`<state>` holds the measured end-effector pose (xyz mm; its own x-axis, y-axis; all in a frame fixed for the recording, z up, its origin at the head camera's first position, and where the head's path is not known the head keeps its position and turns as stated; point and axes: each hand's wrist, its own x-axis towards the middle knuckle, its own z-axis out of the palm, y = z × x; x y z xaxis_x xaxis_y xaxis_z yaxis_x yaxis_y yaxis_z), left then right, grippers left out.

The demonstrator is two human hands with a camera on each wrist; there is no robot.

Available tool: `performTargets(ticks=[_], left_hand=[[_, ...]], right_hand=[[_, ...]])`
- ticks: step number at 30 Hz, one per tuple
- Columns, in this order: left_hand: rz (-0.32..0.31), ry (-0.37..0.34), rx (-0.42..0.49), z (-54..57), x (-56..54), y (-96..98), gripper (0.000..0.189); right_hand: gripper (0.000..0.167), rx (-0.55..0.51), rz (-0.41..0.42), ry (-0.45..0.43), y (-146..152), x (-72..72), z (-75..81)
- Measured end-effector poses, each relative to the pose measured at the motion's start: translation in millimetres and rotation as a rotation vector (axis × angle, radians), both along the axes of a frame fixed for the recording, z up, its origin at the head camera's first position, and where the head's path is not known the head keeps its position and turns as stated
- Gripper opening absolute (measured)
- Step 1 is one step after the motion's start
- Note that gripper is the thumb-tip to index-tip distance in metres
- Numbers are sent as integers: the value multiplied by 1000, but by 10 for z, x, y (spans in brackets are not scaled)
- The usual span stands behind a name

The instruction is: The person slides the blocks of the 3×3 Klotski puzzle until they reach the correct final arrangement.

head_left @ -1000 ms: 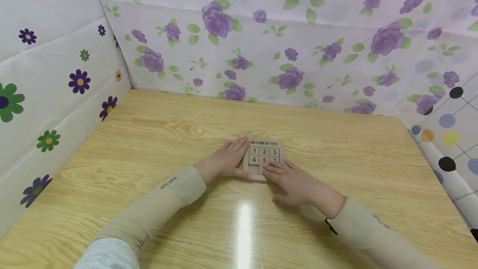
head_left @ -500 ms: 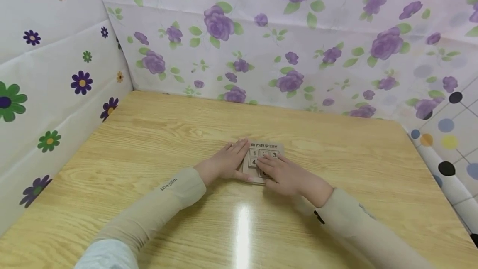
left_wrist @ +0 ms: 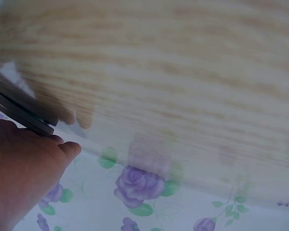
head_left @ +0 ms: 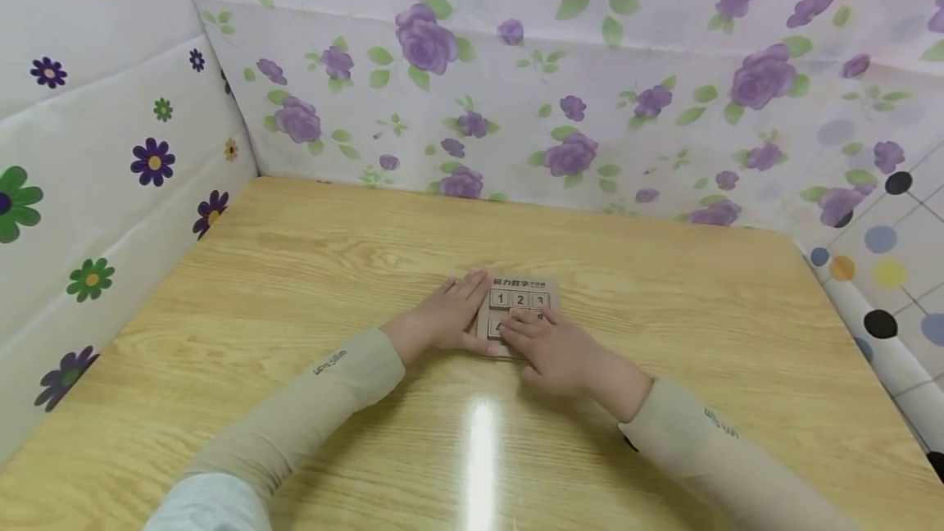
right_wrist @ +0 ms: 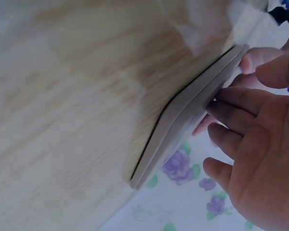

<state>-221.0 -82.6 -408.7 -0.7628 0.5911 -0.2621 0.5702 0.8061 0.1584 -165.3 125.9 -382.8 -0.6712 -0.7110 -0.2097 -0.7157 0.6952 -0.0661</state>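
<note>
A wooden number slide puzzle (head_left: pixel 483 324) lies flat on the table in the head view, tiles 1, 2 and 3 along its top row. My left hand (head_left: pixel 446 318) rests against its left side, fingers straight along the upper left edge, thumb on the lower left corner. My right hand (head_left: pixel 556 351) lies over the lower right, its fingertips on the tiles, beside tile 4 (head_left: pixel 496 328). It hides most lower tiles. In the left wrist view, my left hand (left_wrist: pixel 29 168) touches the puzzle's dark edge (left_wrist: pixel 19 113). The right wrist view shows my right hand's fingers (right_wrist: pixel 226 139) loosely bent.
The wood-grain table (head_left: pixel 332 244) reflects a bright streak of light in front of the puzzle. Behind it hangs a cloth with purple flowers (head_left: pixel 568 154). A flower-printed cloth (head_left: pixel 88 146) stands at the left, a dotted one (head_left: pixel 878 269) at the right.
My right hand has moved left across the puzzle, from the lower right tiles towards tile 4. Tile 4 has slid down, towards me. My left hand has stayed in place.
</note>
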Motion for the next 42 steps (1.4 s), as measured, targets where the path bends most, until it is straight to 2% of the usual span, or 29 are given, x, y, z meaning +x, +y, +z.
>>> performTargets(ticks=[10,15,20,27,42], left_hand=[[16,-2,12,21,10,-20,115],[15,-4,6,16,18,-19,114],[12,-10,-7,15,15,-11,115],[10,-10,4,21,20,-20,113],[5,-25,17,18,1,-4,114]], right_hand=[[63,-3,28,6,3,118,27],[64,-50,18,-35,78,93,9],[64,-80,-26,-23,163,39,5],[61,-62,-53,-50,147,-24,8],[63,-41,-16,-46,0,-40,41]])
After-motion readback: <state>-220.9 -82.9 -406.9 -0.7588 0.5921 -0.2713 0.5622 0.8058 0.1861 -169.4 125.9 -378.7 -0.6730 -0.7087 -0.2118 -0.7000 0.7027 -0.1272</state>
